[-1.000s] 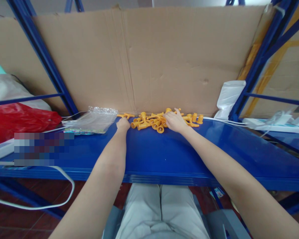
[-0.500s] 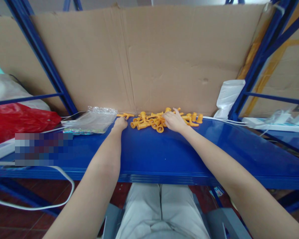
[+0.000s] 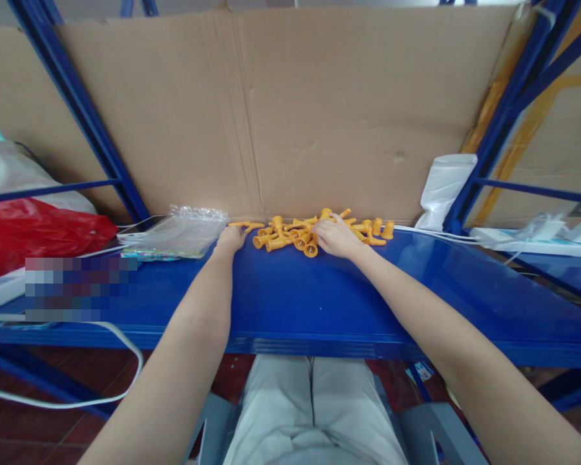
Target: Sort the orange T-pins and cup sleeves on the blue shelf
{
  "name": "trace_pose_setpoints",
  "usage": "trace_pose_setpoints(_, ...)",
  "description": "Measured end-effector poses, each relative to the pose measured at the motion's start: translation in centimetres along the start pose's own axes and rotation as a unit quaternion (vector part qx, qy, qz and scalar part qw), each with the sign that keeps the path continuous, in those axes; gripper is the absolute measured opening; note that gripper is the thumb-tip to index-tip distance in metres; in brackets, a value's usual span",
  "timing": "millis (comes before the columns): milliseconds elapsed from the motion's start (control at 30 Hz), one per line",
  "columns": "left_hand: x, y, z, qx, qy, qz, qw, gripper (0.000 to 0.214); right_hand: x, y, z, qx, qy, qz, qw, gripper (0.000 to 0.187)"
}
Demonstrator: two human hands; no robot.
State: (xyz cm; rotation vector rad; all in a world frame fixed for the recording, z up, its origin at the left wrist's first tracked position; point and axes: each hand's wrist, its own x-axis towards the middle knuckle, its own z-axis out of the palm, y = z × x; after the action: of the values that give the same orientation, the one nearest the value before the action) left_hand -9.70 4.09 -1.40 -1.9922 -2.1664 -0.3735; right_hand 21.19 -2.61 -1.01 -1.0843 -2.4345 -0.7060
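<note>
the tall cardboard sheet [image 3: 329, 116] stands along the far side; if its foot leaves a gap, which cannot be made out, a small part pushed too far could slip behind it. the blue shelf [image 3: 310, 297] has a smooth, shiny top that likely gives little grip, so a knocked part could slide or roll toward the near edge. the heap of yellow plastic parts [image 3: 295, 237] lies at the far middle, close to the cardboard, its pieces crossed and stacked on one another; pulling one from underneath could drag its neighbours loose. left of the heap, the clear plastic bags [image 3: 179, 234] lie just beside the left hand [image 3: 232, 237]; a sideways sweep of the wrist could catch their slippery film and shift them. the right hand [image 3: 336, 237] rests over the right part of the heap, fingers bent among the parts; whether they are clamped on one cannot be told, and pressing down there could scatter the pile. the left hand is at a branched yellow part [image 3: 248, 225], its thumb apart from the fingers; a firm hold cannot be made out, so a loose pinch might let it drop. the small yellow cups [image 3: 383, 228] at the right end could tip if nudged.
</note>
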Motion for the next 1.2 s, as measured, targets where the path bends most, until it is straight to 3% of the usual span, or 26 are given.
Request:
trace_pose_setpoints(500, 0.5, 0.6, -0.1, -0.01, 0.016, -0.023, 1.0, 0.042, 0.0, -0.4, -0.5, 0.01, -0.038, 0.023, 0.999, 0.034)
trace_pose_setpoints(767, 0.5, 0.3, 0.0, -0.047, 0.021, -0.025, 0.998, 0.035, 0.0, -0.5, -0.8, 0.025, -0.032, -0.019, 0.999, 0.028)
trace_pose_setpoints(1000, 1.1, 1.0, 0.4, -0.191, 0.086, -0.111, 0.971, 0.043, -0.1, -0.8, -1.0, 0.04, -0.033, -0.034, 0.998, 0.03)
trace_pose_setpoints(1200, 1.5, 3.9, -2.8, -0.315, 0.107, -0.123, 0.935, 0.035, -0.1, -1.0, -0.9, 0.042, -0.055, -0.051, 0.996, 0.038)
